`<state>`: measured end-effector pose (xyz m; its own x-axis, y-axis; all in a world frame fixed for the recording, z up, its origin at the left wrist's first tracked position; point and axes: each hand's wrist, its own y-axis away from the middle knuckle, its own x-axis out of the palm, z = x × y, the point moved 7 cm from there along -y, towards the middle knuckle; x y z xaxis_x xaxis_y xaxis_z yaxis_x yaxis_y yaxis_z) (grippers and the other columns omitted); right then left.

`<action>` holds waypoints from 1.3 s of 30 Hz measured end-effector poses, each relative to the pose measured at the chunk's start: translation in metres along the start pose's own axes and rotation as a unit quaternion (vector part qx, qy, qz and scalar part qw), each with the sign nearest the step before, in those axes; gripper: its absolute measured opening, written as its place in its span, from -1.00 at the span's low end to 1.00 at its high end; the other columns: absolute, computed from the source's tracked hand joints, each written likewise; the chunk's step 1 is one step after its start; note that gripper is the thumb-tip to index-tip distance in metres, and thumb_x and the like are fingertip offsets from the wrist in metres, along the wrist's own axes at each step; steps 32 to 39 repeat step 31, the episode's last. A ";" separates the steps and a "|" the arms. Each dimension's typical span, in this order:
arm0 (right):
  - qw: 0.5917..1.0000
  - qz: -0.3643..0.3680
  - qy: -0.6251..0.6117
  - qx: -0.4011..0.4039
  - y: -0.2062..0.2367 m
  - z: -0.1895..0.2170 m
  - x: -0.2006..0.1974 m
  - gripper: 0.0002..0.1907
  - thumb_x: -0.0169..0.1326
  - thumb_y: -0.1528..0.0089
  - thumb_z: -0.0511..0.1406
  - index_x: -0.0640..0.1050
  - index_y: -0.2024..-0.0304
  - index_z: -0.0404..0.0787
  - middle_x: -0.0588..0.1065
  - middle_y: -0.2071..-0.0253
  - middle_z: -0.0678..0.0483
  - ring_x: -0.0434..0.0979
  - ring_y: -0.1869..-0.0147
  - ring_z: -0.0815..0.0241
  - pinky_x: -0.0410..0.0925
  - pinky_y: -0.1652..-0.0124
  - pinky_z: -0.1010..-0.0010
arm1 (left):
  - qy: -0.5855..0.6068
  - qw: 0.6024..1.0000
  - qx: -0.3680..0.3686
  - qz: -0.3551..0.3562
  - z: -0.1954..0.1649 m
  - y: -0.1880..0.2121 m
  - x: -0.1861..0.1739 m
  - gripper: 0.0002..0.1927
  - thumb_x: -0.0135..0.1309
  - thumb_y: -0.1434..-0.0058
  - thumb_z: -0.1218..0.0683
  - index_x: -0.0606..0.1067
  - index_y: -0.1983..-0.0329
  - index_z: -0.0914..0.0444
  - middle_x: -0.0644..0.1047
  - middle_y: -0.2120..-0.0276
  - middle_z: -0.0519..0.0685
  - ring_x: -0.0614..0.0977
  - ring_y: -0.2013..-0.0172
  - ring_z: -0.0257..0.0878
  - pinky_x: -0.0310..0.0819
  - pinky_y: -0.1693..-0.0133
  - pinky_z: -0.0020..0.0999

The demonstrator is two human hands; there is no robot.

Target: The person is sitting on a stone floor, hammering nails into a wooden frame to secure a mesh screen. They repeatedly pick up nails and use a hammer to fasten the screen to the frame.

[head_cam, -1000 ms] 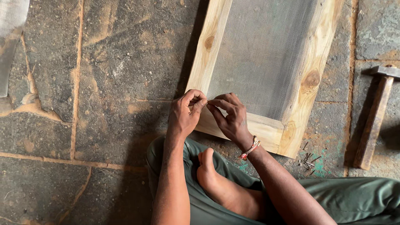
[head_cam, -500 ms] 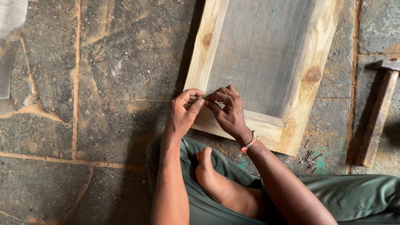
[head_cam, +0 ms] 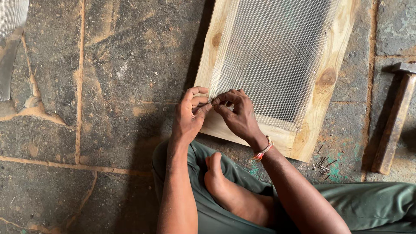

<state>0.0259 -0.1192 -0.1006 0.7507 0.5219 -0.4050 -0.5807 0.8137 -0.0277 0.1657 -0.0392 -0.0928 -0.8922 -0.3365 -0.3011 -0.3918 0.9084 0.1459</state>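
Both hands, left hand [head_cam: 187, 117] and right hand [head_cam: 237, 116], pinching mesh [head_cam: 268, 56] at wooden frame [head_cam: 214, 47] corner; hammer [head_cam: 394, 117] idle at three o'clock, nails [head_cam: 323, 164] loose, fastening seemingly unfinished.

My wooden frame [head_cam: 325, 82] lies on the stone floor [head_cam: 108, 86] before my crossed legs, mesh [head_cam: 273, 56] stretched on it. My left hand [head_cam: 188, 117] and right hand [head_cam: 238, 115] meet at its near left corner. Right of it lie loose nails [head_cam: 323, 164], then the hammer [head_cam: 394, 121].

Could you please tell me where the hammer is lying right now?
The hammer lies on the stone floor at the far right of the head view, beside the wooden frame, just beyond the small pile of nails.
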 end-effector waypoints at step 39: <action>1.000 -0.001 0.006 0.002 0.000 -0.010 0.000 -0.88 0.29 -0.15 -0.23 0.71 0.31 -0.12 0.61 0.35 0.14 0.43 0.26 0.17 0.35 0.16 0.32 | 0.098 0.991 -0.005 -0.087 0.038 -0.005 0.014 -0.72 0.23 -0.27 0.08 0.61 0.11 0.41 0.68 0.37 -0.01 0.64 0.34 -0.35 0.54 0.27 -0.43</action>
